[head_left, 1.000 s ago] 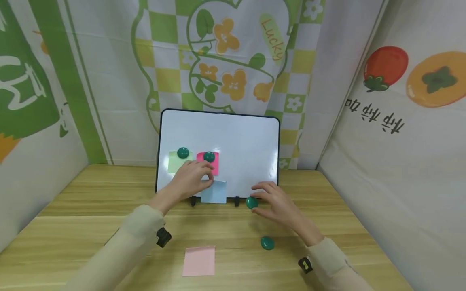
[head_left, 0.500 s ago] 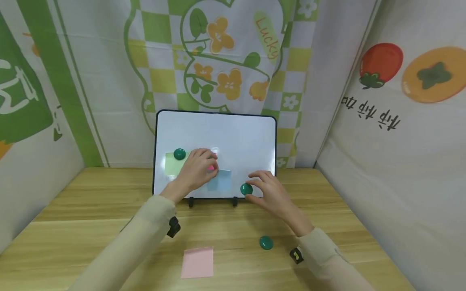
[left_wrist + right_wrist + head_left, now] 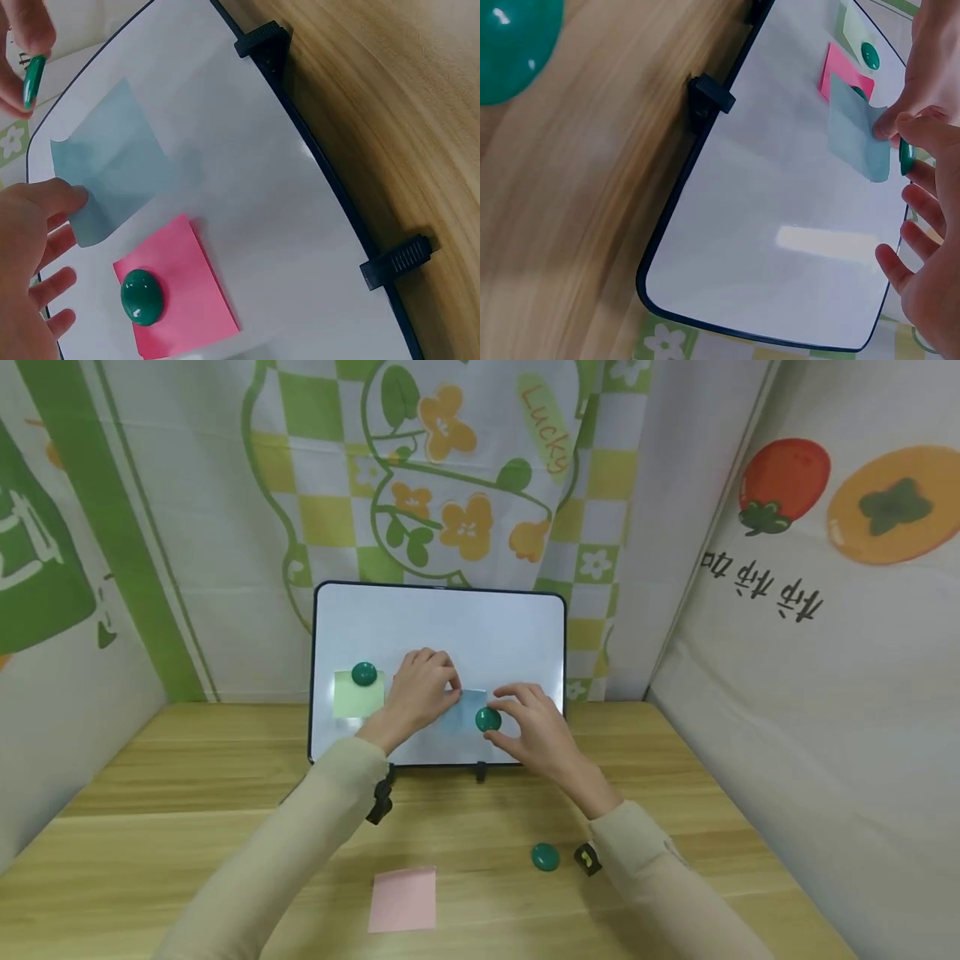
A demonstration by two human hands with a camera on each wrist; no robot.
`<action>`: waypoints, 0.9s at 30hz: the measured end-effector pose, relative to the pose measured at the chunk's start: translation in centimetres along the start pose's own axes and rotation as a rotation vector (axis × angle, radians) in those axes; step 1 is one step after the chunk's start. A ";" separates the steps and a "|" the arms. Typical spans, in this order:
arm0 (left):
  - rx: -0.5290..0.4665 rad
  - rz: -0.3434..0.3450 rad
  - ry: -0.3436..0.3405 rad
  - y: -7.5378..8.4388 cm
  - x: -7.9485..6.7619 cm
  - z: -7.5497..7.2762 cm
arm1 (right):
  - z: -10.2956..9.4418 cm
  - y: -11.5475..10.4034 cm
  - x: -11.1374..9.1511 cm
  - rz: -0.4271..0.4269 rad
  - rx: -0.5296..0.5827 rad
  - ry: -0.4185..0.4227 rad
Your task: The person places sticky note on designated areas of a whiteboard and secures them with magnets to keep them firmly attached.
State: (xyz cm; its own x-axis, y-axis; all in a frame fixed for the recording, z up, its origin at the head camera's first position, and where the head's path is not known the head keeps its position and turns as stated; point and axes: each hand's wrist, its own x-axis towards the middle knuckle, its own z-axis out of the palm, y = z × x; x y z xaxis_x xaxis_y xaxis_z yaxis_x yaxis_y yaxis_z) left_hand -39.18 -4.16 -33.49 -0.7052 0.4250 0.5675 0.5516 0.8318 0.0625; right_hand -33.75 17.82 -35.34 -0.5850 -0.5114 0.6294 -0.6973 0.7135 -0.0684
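Observation:
My left hand (image 3: 422, 695) pinches a blue sticky note (image 3: 112, 161) by its edge, thumb on the near face, in front of the whiteboard (image 3: 390, 618). Just to the right, my right hand (image 3: 536, 731) holds a round green magnet (image 3: 488, 719) between thumb and fingers, near the note's right side. In the left wrist view a pink sticky note (image 3: 184, 292) shows on the board under another green magnet (image 3: 142, 297); the left hand hides most of it from the head view. Further left, a light green sticky note (image 3: 358, 696) hangs beneath its own green magnet (image 3: 364, 673).
On the wooden table (image 3: 225, 827) lie a pale pink sticky note (image 3: 402, 900) and a loose green magnet (image 3: 545, 857). Black clip feet (image 3: 481, 772) support the board's lower edge. A patterned curtain (image 3: 322, 468) hangs behind it.
My left hand has raised the blue note from the board's lower edge, up and to the right. My right hand has brought its magnet up and left, close to the note.

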 end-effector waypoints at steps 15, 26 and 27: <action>0.019 -0.054 -0.053 -0.1 1.2 0.6 | 0.9 0.6 2.9 0.049 -0.042 0.070; 0.028 -0.094 -0.076 0.2 2.2 1.0 | 0.9 1.8 4.3 0.094 -0.101 0.064; 0.035 -0.097 -0.075 0.2 2.3 1.0 | 1.0 1.9 4.5 0.103 -0.105 0.052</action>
State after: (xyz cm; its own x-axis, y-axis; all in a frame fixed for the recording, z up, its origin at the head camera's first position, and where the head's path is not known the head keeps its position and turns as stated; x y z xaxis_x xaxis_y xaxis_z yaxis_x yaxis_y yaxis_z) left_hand -41.13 -2.65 -33.03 -0.7863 0.3666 0.4974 0.4645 0.8815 0.0845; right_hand -38.08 16.40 -33.45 -0.6271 -0.4096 0.6625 -0.5862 0.8083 -0.0552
